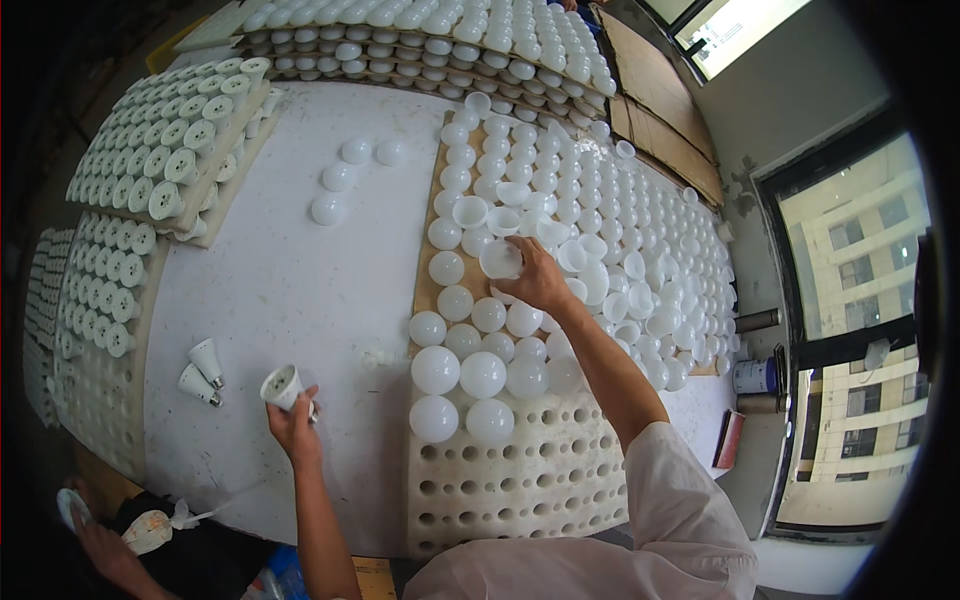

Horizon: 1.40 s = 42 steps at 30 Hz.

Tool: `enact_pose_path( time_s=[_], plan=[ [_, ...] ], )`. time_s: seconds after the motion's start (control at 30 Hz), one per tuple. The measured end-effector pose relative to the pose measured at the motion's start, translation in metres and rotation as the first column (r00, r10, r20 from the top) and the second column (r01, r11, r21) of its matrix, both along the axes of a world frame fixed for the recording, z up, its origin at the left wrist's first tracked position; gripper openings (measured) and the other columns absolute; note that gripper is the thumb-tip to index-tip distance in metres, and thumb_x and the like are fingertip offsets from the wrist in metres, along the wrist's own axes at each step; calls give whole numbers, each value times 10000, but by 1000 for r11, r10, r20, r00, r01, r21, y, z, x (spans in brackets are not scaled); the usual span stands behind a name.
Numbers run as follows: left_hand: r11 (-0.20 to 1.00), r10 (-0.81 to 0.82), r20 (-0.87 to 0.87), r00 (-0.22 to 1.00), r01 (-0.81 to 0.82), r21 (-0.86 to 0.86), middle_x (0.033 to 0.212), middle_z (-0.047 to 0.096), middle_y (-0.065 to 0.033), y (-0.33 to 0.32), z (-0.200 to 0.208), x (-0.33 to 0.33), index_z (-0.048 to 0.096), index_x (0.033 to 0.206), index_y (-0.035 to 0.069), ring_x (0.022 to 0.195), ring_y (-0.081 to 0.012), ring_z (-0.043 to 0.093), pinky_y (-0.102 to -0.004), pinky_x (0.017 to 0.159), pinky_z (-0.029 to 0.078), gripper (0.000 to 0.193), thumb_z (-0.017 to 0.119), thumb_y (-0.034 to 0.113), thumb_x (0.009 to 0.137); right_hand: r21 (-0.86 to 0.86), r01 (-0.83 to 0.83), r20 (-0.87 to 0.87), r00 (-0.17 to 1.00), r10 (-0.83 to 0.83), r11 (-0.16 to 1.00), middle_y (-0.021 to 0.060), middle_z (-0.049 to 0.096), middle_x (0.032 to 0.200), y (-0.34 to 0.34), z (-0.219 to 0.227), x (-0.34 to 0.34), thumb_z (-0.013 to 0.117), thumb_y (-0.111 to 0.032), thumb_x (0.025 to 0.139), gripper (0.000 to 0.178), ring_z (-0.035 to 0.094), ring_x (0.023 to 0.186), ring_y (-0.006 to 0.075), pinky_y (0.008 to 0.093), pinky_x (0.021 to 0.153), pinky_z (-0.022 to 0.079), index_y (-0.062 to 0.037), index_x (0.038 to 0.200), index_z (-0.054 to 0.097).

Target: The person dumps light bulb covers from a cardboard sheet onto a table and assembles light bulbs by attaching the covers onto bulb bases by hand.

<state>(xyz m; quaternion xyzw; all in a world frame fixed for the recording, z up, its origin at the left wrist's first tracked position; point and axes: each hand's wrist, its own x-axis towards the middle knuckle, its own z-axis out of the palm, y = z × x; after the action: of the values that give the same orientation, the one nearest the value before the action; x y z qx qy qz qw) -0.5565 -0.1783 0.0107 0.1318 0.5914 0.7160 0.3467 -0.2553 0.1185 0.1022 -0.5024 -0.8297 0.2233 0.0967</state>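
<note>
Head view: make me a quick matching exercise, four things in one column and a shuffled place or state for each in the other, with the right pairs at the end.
Things:
1. Left hand
2. Right hand
3. Pair of loose lamp bases
4. Blue-and-white can

Places and states:
A. Lying on the white tabletop
B. Gripping a white dome cover
C. Near the window, at the right
D. Holding a white lamp base

Right pairs: 1-D, 2-B, 3-A, 4-C

Left fingers (302, 408) holding bulb base (281, 386), right fingers (529, 258) holding dome (498, 261)
</note>
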Motion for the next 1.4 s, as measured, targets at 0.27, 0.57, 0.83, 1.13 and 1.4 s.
enact_pose_path(
  time_s=[0.27,0.57,0.83,1.13,1.4],
  plan=[
    [847,-524,222,822,476,237,1006,640,-275,-92,141,164,478,1147,-147,650,-207,659,-277,491,508,519,632,94,715,-437,-165,-757,598,-262,884,65,506,1178,-183,66,112,835,-147,601,801,524,1082,185,336,921,465,-61,1277,413],
    [624,-773,7,634,758,190,716,657,-121,-150,207,290,610,978,-64,528,-120,576,-246,469,453,285,662,53,723,-511,-571,-840,176,-513,643,162,531,1199,-356,86,184,848,-271,642,885,598,1024,237,342,695,564,-57,1340,347],
    [628,-772,-14,636,765,140,701,646,-109,-201,224,344,616,995,-77,513,-117,561,-241,445,434,302,634,31,714,-448,-715,-817,85,-570,536,111,578,1071,-407,99,227,817,-182,686,819,615,928,206,307,680,525,-49,1344,348],
    [588,-808,42,588,809,2,725,655,-100,-224,236,352,626,992,-64,534,-102,566,-230,435,423,324,695,88,715,-364,-463,-822,567,-45,808,87,568,1140,-418,124,257,834,-214,611,803,572,1019,213,378,850,480,-62,1290,433],
    [395,-916,-73,394,853,-341,762,677,-84,-220,229,347,672,896,-43,643,-107,605,-255,581,490,350,825,132,634,-213,-584,-473,763,440,783,139,528,1169,-427,146,249,836,-219,624,794,557,1065,327,406,905,464,-54,1287,430]
  ],
)
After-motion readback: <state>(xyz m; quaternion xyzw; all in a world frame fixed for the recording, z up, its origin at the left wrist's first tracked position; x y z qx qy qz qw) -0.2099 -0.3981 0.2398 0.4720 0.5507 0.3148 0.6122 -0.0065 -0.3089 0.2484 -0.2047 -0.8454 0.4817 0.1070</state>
